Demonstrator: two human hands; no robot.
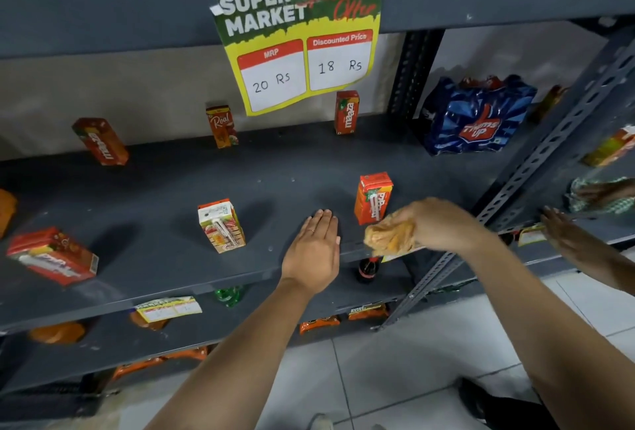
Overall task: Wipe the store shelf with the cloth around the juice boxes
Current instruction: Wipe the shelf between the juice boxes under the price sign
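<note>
A dark grey shelf [165, 268] carries several juice boxes. Two red boxes [99, 141] [347, 113] and an orange one [222, 126] stand at the back. Near the front are a white and orange box [221, 225], a red box [372, 197] and a tipped red box [51, 254]. My left hand [314, 247] lies flat and palm down on the shelf, fingers together, holding nothing. My right hand [436, 223] is closed on a bunched yellow-orange cloth [390, 235] at the shelf's front edge, just below the red box.
A blue pack of bottles [476, 113] stands at the back right. A price sign [299, 38] hangs from the shelf above. A slotted metal upright [515, 185] slants at the right. Another person's hand [563, 227] works on the neighbouring shelf. Bottles and packets sit on lower shelves.
</note>
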